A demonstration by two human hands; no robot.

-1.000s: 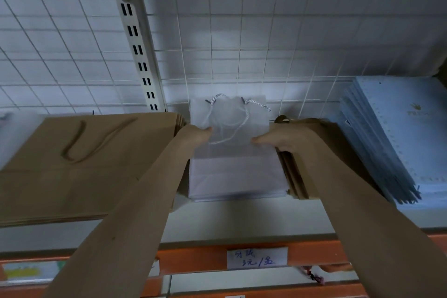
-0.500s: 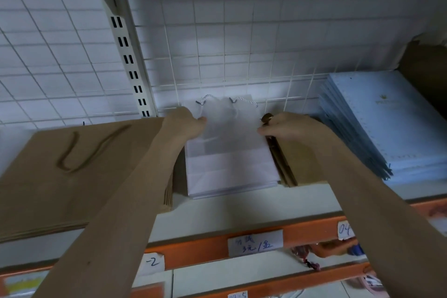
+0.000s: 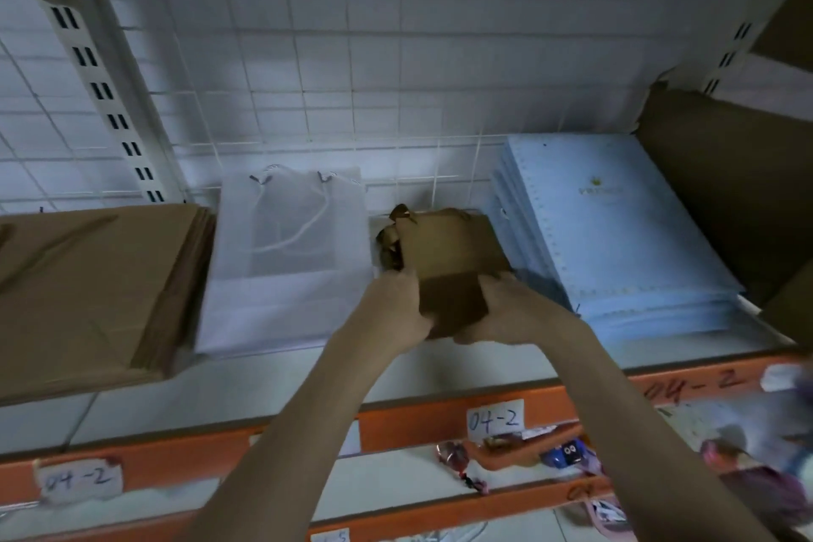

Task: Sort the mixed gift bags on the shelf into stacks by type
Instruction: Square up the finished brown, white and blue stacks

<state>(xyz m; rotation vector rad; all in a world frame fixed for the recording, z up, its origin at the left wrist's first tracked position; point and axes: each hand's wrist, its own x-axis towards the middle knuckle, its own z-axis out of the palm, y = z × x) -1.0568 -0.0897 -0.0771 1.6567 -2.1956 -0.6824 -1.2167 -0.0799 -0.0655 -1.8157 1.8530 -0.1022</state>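
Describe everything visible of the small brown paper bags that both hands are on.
The small brown paper bags form a flat stack of kraft-like paper, with brown handles bunched at the far left corner. The stack lies on the shelf between the white bags and the light blue bags. The left hand and right hand grip its near end from either side.

paper tag: "04-2" | left tag: "04-2" | orange rail: "04-2" handwritten
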